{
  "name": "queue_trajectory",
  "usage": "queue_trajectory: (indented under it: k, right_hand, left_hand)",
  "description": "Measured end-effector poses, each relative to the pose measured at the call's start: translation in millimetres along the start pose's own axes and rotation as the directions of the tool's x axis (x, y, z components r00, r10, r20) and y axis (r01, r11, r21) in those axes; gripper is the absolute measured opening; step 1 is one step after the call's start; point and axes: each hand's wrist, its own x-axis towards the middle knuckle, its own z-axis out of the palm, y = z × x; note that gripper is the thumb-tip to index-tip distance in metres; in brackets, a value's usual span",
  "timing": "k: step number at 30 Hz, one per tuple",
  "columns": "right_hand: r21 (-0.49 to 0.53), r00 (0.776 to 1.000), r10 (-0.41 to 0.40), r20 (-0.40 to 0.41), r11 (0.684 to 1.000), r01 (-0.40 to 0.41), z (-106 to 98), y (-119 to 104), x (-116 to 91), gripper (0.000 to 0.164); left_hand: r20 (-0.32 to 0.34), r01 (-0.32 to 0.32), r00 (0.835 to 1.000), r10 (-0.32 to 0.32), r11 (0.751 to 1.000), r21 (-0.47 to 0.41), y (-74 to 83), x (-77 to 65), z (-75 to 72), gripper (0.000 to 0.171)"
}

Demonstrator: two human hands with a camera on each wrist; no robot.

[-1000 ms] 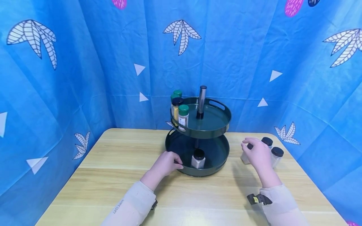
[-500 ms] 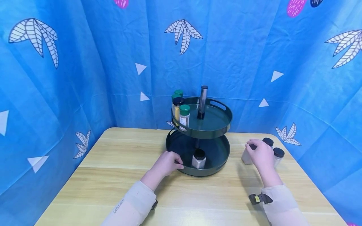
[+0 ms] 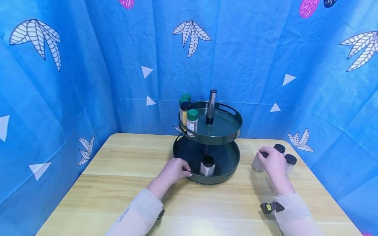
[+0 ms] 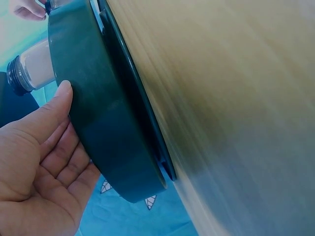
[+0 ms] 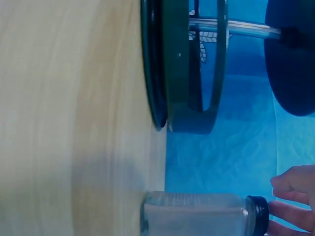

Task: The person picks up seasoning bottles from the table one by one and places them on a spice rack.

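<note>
A wrinkled blue cloth backdrop printed with white leaves (image 3: 189, 75) surrounds the pale wood-grain table (image 3: 212, 209). On it stands a dark green, round, two-tier tray (image 3: 208, 179), its levels joined by a shiny metal post (image 3: 211, 105). Its walls likely keep jars from sliding off; the separate disc visible beneath suggests it can turn.

The left hand (image 3: 174, 170) pinches the lower tier's near-left rim, thumb outside the wall, perhaps to hold the tray still. The right hand (image 3: 274, 162) has its fingertips at the cap of a clear, straight-sided jar with a black cap (image 3: 257, 164); I cannot tell whether they have closed on it. That jar stands upright on the table, right of the tray. Reaching from above makes sense, since two more black-capped clear jars (image 3: 290, 160) stand close by.

On the upper tier, three green-capped bottles (image 3: 192, 125) and a black-capped bottle with yellow contents (image 3: 184, 118) cluster by the left wall. A small clear jar with pale contents (image 3: 207, 169) stands inside the lower tier's front wall, near the left hand.
</note>
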Motion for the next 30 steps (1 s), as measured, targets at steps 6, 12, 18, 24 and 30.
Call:
queue_trajectory:
  k: [6, 12, 18, 24, 30]
  right_hand:
    - [-0.018, 1.0, -0.015, 0.005, 1.0, 0.015, 3, 2, 1, 0.026]
    - [-0.031, 1.0, -0.027, 0.0, 0.999, 0.027, 6, 4, 2, 0.027]
    - [-0.05, 0.999, -0.04, -0.007, 0.998, 0.039, 9, 6, 1, 0.028]
    - [-0.063, 0.999, -0.034, -0.029, 0.997, 0.032, 10, 7, 0, 0.029]
    - [-0.085, 0.997, -0.058, -0.057, 0.995, 0.053, 15, 10, -2, 0.027]
  left_hand:
    - [-0.003, 0.002, 1.0, -0.002, 1.0, -0.007, 1.3, -0.9, -2.1, 0.009]
    - [-0.002, 0.002, 1.0, -0.002, 1.0, -0.008, 2.2, -0.9, -2.9, 0.009]
    - [0.004, 0.013, 1.0, -0.013, 1.0, -0.006, 2.3, -1.0, -2.9, 0.009]
    - [0.003, 0.024, 1.0, -0.024, 1.0, -0.009, 2.2, -1.2, -1.7, 0.009]
    - [0.015, 0.036, 0.999, -0.036, 0.999, -0.013, 2.7, -2.1, -0.7, 0.009]
